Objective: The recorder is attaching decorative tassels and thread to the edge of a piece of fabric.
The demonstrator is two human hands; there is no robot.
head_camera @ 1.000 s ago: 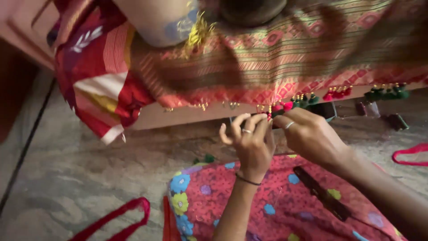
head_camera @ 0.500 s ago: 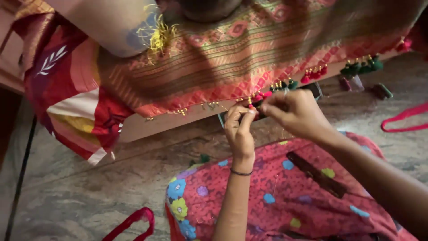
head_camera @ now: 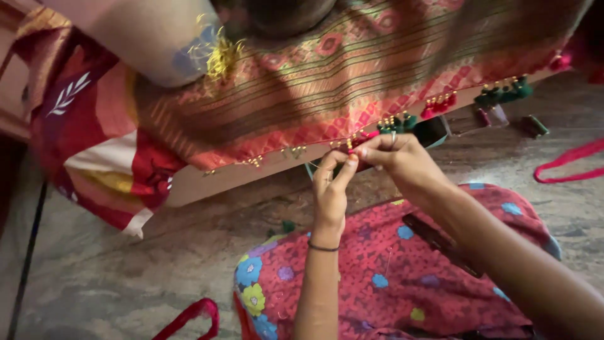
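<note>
Both hands have shifted slightly left: left hand (head_camera: 331,182) and right hand (head_camera: 396,157) pinch, seemingly, a small red tassel (head_camera: 354,147) on the woven pink-orange cloth's edge (head_camera: 302,135); green tassels (head_camera: 503,93) hang farther right.

1. My left hand (head_camera: 330,186) and right hand (head_camera: 402,160) meet fingertip to fingertip under the woven cloth's edge (head_camera: 314,135); no gap between them.
2. Above, the draped cloth and its tassels (head_camera: 440,104) block any upward reach.
3. Below, my patterned lap (head_camera: 390,277) fills the space.
4. Left, bare stone floor (head_camera: 126,271) lies open; a red strap (head_camera: 189,315) lies there.
</note>
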